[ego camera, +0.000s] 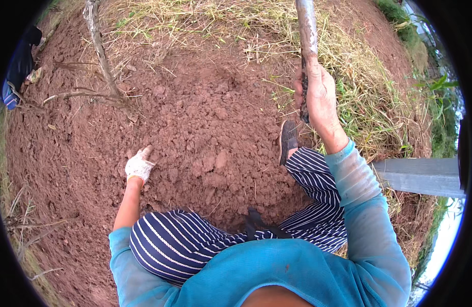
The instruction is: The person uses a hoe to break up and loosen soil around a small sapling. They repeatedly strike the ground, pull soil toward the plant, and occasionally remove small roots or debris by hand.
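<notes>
My left hand point(139, 165), in a soiled white knit glove, is down at the loose reddish-brown soil point(205, 134). Its thumb and fingers are apart, and nothing shows in it. My bare right hand point(321, 94) grips a pole-like tool point(308, 28) with a worn, flaking grey surface. A dark, dirt-caked strip point(304, 90) of it runs down past my fingers. The tool's upper end lies beyond the top of the view. Below that hand, a dark shoe point(288, 139) rests on the ground at the edge of the broken soil.
A bare woody stem point(101, 50) with low branches rises at upper left. Dry cut grass point(366, 99) covers the ground at top and right. A grey post point(418, 175) stands at right. Dark and blue cloth-like items point(19, 65) are at far left; dry twigs point(40, 226) lie lower left.
</notes>
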Motion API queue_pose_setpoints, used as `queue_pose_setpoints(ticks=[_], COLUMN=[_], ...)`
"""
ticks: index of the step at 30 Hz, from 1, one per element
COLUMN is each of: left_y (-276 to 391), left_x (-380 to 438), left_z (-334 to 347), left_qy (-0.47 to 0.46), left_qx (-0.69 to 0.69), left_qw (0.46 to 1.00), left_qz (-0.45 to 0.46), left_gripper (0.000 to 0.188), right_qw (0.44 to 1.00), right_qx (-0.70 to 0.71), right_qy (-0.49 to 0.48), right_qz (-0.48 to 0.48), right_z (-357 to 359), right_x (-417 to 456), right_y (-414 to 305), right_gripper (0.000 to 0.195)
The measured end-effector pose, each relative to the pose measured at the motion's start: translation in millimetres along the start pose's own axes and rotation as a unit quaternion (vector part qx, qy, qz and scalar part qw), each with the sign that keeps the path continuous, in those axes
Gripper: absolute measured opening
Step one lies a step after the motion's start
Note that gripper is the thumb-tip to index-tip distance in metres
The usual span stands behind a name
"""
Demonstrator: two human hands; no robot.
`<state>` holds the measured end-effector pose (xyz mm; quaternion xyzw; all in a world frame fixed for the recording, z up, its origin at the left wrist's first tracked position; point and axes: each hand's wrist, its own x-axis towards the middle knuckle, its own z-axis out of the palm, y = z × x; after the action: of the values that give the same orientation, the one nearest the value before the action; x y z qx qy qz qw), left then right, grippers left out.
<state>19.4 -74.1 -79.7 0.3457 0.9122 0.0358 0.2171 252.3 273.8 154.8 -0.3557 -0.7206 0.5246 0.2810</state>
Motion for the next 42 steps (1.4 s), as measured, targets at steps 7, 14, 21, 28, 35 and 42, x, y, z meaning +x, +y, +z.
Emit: queue_pose_setpoints(ticks=[7, 14, 21, 28, 35, 42], left_y=[26.5, 3.6, 14.7, 16.4, 16.2, 23.1], left_x=[0.5, -1.1, -4.1, -0.1, -7.6, -5.5], left_z=[-15.0, -1.8, -9.2, -10.7, -7.5, -9.5], left_qy=[0.012, 0.017, 0.009, 0.012, 0.038, 0.023], left_qx=[-0.006, 0.01, -0.024, 0.0, -0.044, -0.026], left_qw=[1.0, 1.0, 1.0, 1.0, 0.998, 0.999], left_qz=[-0.024, 0.005, -0.016, -0.008, -0.02, -0.028], left_gripper=[0.05, 0.046, 0.049, 0.048, 0.049, 0.047], right_qw=[0.956, 0.958, 0.916, 0.993, 0.953, 0.935], right_qx=[-0.264, -0.154, 0.112, 0.053, 0.177, -0.29], right_qy=[-0.036, -0.076, -0.082, -0.046, 0.043, -0.124], right_qz=[0.123, 0.228, 0.377, 0.095, -0.243, 0.162], right_z=[49.6, 78.0, 42.7, 13.6, 11.2, 79.0], right_x=[29.7, 26.7, -95.7, -60.6, 61.7, 25.4], right_y=[218.4, 206.2, 108.5, 37.7, -52.3, 257.2], right_gripper=[0.071, 0.064, 0.049, 0.04, 0.055, 0.059])
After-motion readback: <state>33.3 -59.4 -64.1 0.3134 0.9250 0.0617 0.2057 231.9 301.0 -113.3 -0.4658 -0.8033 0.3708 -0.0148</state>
